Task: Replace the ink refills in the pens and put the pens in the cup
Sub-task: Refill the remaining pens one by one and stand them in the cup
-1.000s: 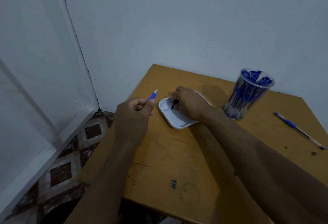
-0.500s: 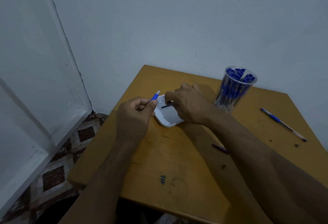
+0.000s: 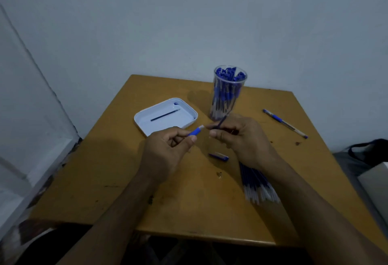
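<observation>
My left hand [image 3: 165, 151] grips a pen barrel [image 3: 196, 131] whose blue grip end points right. My right hand [image 3: 243, 139] pinches a dark ink refill [image 3: 220, 122], its tip a short way from the barrel's open end. A white tray [image 3: 144, 122] behind my left hand holds one used refill [image 3: 164, 115] and a small blue piece. The clear cup [image 3: 227, 94] full of blue pens stands behind my right hand. A blue pen cap [image 3: 218, 156] lies on the table between my hands. A bundle of refills [image 3: 257, 183] lies partly under my right wrist.
One capped pen [image 3: 284, 123] lies on the wooden table [image 3: 189, 201] at the right. The table sits in a corner against a pale wall. A dark bag [image 3: 365, 155] and a white object are beyond the table's right edge.
My right hand left the used refill in the tray and came back toward me holding a refill. Both hands now sit closer to me. The camera view has swung to the right.
</observation>
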Available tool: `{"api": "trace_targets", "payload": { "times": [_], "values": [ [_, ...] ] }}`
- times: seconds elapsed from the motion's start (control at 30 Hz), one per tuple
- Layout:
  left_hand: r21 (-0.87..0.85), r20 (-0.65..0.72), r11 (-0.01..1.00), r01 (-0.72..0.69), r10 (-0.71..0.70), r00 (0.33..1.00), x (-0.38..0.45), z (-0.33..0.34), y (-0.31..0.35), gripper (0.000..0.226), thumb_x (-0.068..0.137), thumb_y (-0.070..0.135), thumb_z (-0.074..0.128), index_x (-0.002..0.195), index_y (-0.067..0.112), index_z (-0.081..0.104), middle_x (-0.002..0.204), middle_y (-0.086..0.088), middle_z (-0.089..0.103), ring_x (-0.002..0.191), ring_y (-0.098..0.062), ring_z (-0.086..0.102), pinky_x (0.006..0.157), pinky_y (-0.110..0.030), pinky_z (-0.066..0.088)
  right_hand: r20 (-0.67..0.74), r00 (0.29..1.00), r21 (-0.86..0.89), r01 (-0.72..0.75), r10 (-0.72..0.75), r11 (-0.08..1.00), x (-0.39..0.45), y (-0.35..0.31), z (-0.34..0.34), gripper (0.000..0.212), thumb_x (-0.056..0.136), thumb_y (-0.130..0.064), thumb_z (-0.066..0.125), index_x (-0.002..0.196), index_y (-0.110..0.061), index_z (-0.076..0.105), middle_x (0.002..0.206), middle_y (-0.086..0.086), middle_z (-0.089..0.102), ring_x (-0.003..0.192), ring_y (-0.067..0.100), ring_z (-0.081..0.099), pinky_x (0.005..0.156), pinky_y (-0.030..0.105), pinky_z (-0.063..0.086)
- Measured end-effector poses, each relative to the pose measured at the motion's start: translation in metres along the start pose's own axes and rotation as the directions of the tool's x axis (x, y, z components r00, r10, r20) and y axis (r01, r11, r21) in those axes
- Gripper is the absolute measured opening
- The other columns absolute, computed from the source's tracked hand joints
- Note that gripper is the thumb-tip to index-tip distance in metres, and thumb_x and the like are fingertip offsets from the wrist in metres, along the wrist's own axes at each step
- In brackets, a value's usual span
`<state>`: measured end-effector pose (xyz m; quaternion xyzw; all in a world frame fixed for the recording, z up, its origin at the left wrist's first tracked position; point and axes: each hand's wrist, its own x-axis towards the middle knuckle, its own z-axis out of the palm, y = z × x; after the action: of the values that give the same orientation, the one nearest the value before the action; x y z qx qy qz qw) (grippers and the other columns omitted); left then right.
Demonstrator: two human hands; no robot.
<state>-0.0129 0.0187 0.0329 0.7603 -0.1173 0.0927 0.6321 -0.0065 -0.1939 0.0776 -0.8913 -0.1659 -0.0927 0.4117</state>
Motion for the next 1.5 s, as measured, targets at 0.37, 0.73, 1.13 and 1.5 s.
{"api": "trace_targets", "payload": {
  "times": [0.37, 0.73, 1.13, 1.5],
  "values": [
    [0.006, 0.143, 1.0, -0.006, 0.005, 0.99, -0.016, 0.03, 0.008, 0.01, 0.089, 0.025, 0.074, 0.094, 0.033, 0.074, 0.077, -0.006, 0.072, 0.074, -0.031, 0.066, 0.067, -0.047, 0.056, -0.169, 0.943, 0.565, -0.145, 0.285, 0.812, -0.041, -0.001, -0.011, 0.019, 0.103, -0.019, 0.055, 0.107, -0.002, 0.064, 0.087, 0.015, 0.076, 0.074, 0.032, 0.075, 0.063, 0.044, 0.063],
    [-0.02, 0.151, 1.0, 0.013, -0.01, 0.988, -0.02, 0.037, 0.01, 0.01, 0.09, 0.02, 0.075, 0.094, 0.029, 0.074, 0.074, -0.002, 0.072, 0.065, -0.011, 0.064, 0.055, -0.016, 0.048, -0.164, 0.933, 0.615, -0.157, 0.319, 0.773, -0.047, -0.001, -0.01, 0.019, 0.102, -0.017, 0.057, 0.102, 0.001, 0.063, 0.087, 0.017, 0.075, 0.078, 0.033, 0.076, 0.062, 0.041, 0.063],
    [-0.012, 0.188, 1.0, -0.027, 0.029, 0.982, -0.023, 0.037, 0.01, 0.014, 0.09, 0.019, 0.074, 0.1, 0.028, 0.075, 0.081, 0.005, 0.075, 0.074, -0.014, 0.071, 0.065, -0.02, 0.056, 0.076, 0.922, 0.685, -0.325, 0.379, 0.653, -0.047, -0.004, -0.011, 0.024, 0.092, -0.02, 0.07, 0.104, 0.0, 0.07, 0.091, 0.021, 0.074, 0.076, 0.035, 0.07, 0.056, 0.037, 0.06],
    [-0.041, 0.136, 0.999, 0.026, -0.02, 0.99, -0.021, 0.035, 0.006, 0.009, 0.089, 0.028, 0.072, 0.098, 0.028, 0.075, 0.077, 0.001, 0.074, 0.07, -0.012, 0.068, 0.06, -0.019, 0.051, 0.092, 0.911, 0.449, -0.398, 0.401, 0.8, -0.049, -0.008, -0.01, 0.02, 0.092, -0.037, 0.071, 0.098, -0.019, 0.078, 0.083, 0.014, 0.073, 0.052, 0.024, 0.056, 0.04, 0.027, 0.044]
  ]
}}
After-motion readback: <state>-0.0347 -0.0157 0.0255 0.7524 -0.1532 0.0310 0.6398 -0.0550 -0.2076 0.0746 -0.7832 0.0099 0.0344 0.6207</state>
